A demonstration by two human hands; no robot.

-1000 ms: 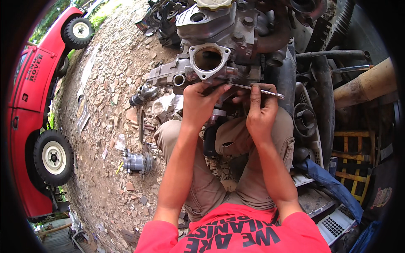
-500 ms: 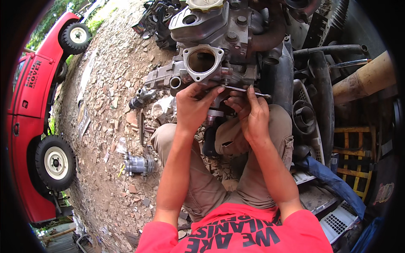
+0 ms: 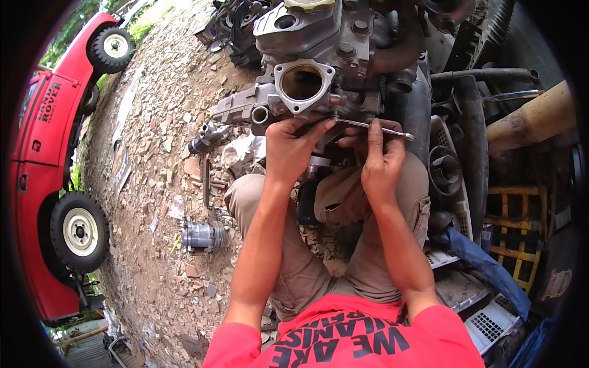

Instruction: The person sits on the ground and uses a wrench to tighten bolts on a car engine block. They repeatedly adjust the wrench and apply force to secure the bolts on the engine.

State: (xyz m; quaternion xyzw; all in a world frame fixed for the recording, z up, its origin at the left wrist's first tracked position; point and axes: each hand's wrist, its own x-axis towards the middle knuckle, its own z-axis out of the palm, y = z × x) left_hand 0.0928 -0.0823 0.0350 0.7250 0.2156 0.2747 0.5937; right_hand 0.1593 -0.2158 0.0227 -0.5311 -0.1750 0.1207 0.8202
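Note:
A slim metal wrench (image 3: pixel 396 132) lies nearly level below the grey engine (image 3: pixel 362 67), its free end sticking out to the right. My right hand (image 3: pixel 381 164) is closed on its shank, thumb on top and fingers curled beneath. My left hand (image 3: pixel 288 147) is closed just under the three-cornered flange (image 3: pixel 332 72) with its round opening. The left thumb tip presses by the wrench's inner end, near a small fitting on the engine. What those left fingers grip is hidden behind the hand and the casting.
Between my knees hangs a dark cylindrical part. A ribbed metal unit (image 3: pixel 202 236) and a pipe fitting (image 3: pixel 208 136) lie on stony ground to the left. Black hoses (image 3: pixel 469 122), a bamboo pole (image 3: pixel 531 116) and crates crowd the right. A red vehicle (image 3: pixel 46 162) stands at far left.
The engine and both hands appear slightly farther right and higher in the picture. The wrench's free end reaches a little farther beyond my right hand. Both hands stay closed.

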